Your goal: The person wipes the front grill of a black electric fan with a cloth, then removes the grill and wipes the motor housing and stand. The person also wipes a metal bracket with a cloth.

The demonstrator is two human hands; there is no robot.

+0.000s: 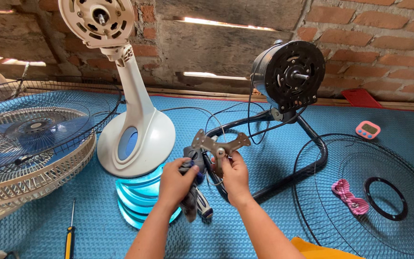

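Observation:
My left hand (177,181) grips a grey and blue tool handle (195,204) that points down and toward me. Just to its right, my right hand (235,176) holds a flat metal bracket (219,143) with several arms, pinched at its lower middle. Both hands hover over the blue mat (245,225), close together, in front of a black fan motor (291,74) on its black tube stand (312,144). Thin black wires hang from the motor toward my hands.
A white fan stand (137,124) rises at centre left over translucent blue fan blades (140,196). Stacked fan grilles (29,139) lie at the left, a black wire grille (370,196) with a pink object (350,195) at the right. A yellow-handled screwdriver (70,235) lies near left. A pink timer (367,129) sits far right.

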